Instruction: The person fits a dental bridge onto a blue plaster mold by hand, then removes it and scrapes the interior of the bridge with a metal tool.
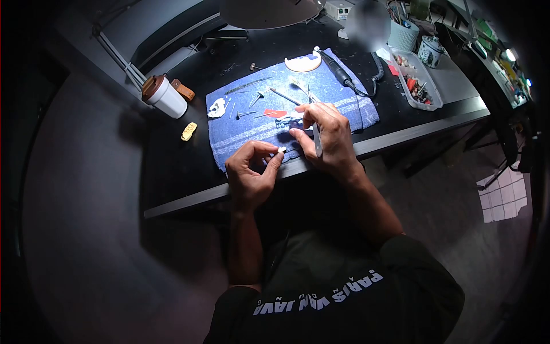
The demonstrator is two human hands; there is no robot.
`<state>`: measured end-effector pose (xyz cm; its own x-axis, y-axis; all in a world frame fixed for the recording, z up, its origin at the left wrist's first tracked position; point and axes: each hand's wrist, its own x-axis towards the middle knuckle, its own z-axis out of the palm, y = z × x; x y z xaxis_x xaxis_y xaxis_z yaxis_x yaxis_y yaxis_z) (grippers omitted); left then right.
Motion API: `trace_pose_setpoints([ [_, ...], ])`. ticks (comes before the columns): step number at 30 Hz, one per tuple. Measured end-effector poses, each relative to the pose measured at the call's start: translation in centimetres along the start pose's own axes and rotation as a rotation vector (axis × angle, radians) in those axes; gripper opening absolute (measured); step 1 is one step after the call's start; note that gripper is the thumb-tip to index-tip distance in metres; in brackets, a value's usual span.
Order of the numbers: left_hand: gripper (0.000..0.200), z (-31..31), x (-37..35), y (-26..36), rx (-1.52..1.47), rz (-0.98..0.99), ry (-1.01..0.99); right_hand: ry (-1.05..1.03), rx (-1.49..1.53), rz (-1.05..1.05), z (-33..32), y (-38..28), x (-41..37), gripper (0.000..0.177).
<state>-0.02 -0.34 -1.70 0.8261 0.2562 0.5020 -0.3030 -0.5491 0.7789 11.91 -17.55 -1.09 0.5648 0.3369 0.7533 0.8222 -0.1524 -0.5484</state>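
My left hand (252, 172) pinches a small white piece (282, 149) between thumb and fingertips, just over the near edge of a blue towel (235, 135). Close on its right, my right hand (332, 135) is closed around a slim silver metal tool (317, 142), which shows below the fingers beside the palm. Past the right fingertips lies a dark-blue and white patterned item (282, 123), partly hidden by the hand. A red piece (274, 113) and several thin metal tools and burs rest on the towel beyond both hands.
A corded rotary handpiece (338, 70) and a cream crescent-shaped piece (303, 62) lie at the towel's far side. A clear bin (423, 94) of small parts stands right, a white cup (167, 97) with brown lid left. A lamp shade (269, 11) hangs over the back.
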Motion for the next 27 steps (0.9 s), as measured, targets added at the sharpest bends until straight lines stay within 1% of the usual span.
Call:
trace_pose_setpoints([
  [6,0.013,0.3,0.1,0.0,0.012,-0.023,-0.019,0.114,0.004,-0.041,0.1,-0.2,0.1,0.020],
  [9,0.012,0.7,0.3,-0.4,0.009,0.018,0.016,0.184,0.149,0.070,0.4,-0.1,-0.2,0.019],
  [10,0.012,0.8,0.3,-0.5,0.009,0.036,0.034,0.090,0.181,0.185,-0.3,-0.5,-0.4,0.026],
  [13,0.009,0.7,0.3,0.2,-0.015,-0.010,0.032,0.060,0.393,0.208,-0.3,-1.2,-0.5,0.038],
  [14,0.009,0.7,0.4,0.5,0.001,-0.006,0.035,0.039,0.368,0.175,-0.4,-1.5,-0.4,0.048],
  [17,0.011,0.5,0.4,1.0,0.056,0.013,0.054,0.002,0.422,0.178,-0.1,-1.5,-0.6,0.047],
  [18,0.012,0.4,0.4,0.8,0.073,0.031,0.065,0.068,0.465,0.141,0.5,-1.3,-0.6,0.031],
  [21,0.013,0.5,0.5,0.5,0.059,0.057,0.090,-0.019,0.629,0.230,0.6,-1.9,-1.0,0.026],
  [22,0.013,0.5,0.5,0.3,0.043,0.059,0.095,0.025,0.716,0.245,1.1,-2.0,-1.1,0.023],
  [25,0.013,0.5,0.4,-0.4,-0.004,0.063,0.110,0.005,0.662,0.208,1.8,-1.9,-1.5,0.023],
  [27,0.012,0.4,0.4,-0.1,0.024,0.073,0.096,-0.002,0.651,0.232,1.9,-2.0,-1.7,0.022],
])
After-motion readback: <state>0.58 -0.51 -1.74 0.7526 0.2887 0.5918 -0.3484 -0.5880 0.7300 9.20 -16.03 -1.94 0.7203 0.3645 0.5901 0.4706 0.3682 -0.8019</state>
